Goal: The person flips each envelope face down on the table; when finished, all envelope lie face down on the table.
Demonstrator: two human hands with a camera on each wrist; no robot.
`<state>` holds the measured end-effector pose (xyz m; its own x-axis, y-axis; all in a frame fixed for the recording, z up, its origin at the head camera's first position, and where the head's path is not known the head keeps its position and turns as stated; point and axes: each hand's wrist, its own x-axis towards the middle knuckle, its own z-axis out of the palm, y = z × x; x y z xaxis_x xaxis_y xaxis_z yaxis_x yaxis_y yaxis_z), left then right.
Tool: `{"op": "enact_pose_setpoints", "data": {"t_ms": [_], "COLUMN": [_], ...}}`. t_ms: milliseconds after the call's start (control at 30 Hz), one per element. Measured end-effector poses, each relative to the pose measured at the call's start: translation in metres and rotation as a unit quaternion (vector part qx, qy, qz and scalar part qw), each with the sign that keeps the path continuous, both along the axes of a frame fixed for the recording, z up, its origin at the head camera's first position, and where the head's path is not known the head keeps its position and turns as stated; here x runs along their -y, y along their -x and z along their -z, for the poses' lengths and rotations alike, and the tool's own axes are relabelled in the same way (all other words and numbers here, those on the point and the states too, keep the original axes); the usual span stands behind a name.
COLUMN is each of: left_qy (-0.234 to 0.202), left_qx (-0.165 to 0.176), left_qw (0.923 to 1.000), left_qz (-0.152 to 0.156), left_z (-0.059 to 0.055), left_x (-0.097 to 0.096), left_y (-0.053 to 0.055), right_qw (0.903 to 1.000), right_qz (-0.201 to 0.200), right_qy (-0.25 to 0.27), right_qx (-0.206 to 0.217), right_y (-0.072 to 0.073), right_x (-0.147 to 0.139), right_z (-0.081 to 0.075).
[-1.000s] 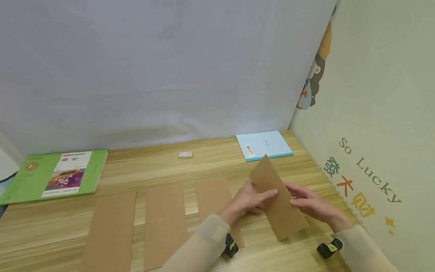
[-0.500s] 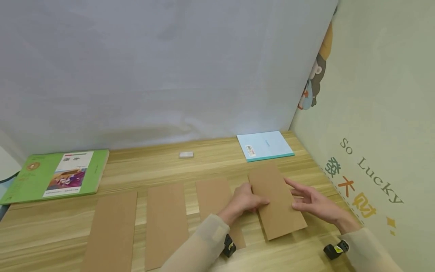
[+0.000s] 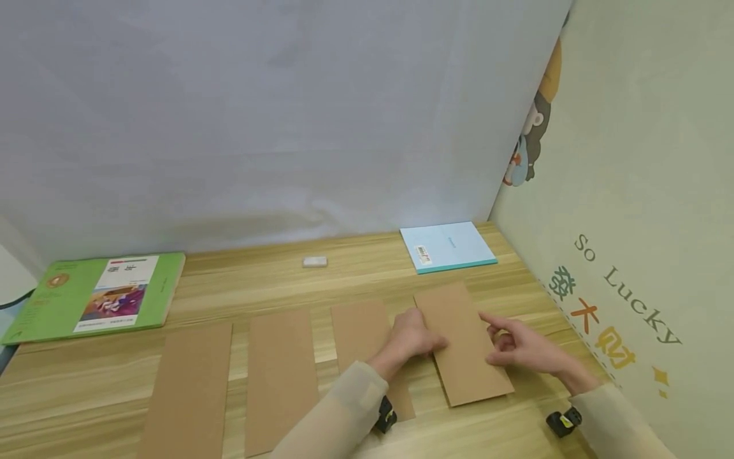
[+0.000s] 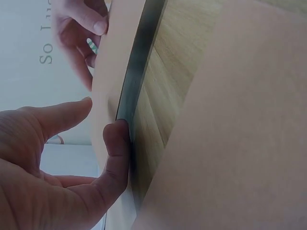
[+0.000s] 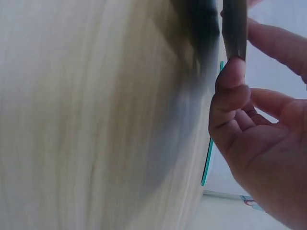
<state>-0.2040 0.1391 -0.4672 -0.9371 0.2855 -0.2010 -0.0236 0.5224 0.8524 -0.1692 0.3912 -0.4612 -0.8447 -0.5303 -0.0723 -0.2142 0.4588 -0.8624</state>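
A brown rectangular cardboard piece [image 3: 470, 357] lies low over the wooden table at the right in the head view, turned slightly clockwise from upright. My left hand [image 3: 408, 335] holds its left long edge. In the left wrist view that hand's thumb reaches over the top face of the cardboard [image 4: 120, 52], and curled fingertips catch under the edge. On the opposite edge my right hand [image 3: 527, 349] grips with thumb above. From the right wrist view, the right hand's fingers [image 5: 231, 79] bend against the underside edge, and a shadow falls on the table below.
Three similar cardboard pieces [image 3: 186, 382] lie side by side to the left, the nearest partly under the left forearm. A green book [image 3: 151, 293] sits at far left, a small whitish block [image 3: 315, 262] at the back, a light-blue notebook [image 3: 450, 245] behind the cardboard. Walls [image 3: 631, 191] border the table.
The held cardboard has turned from a steep tilt to nearly flat and come down toward the table. Its far end has swung nearer, away from the blue notebook. Both hands stay on its edges.
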Motion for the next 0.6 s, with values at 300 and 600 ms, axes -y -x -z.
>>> {"op": "enact_pose_setpoints", "data": {"t_ms": [300,600], "left_qy": [0.039,0.101], "left_qx": [0.010,0.001], "left_qw": [0.9992,0.9949], "left_qz": [-0.004,0.001], "left_z": [-0.005,-0.007], "left_x": [-0.003,-0.009], "left_y": [0.001,0.003], "right_qw": [0.9984,0.9952], "right_qz": [0.014,0.020], "right_qy": [-0.053,-0.095], "right_qx": [-0.015,-0.005], "right_y": [-0.001,0.002], "right_x": [0.006,0.012], "right_z": [0.002,-0.002]}}
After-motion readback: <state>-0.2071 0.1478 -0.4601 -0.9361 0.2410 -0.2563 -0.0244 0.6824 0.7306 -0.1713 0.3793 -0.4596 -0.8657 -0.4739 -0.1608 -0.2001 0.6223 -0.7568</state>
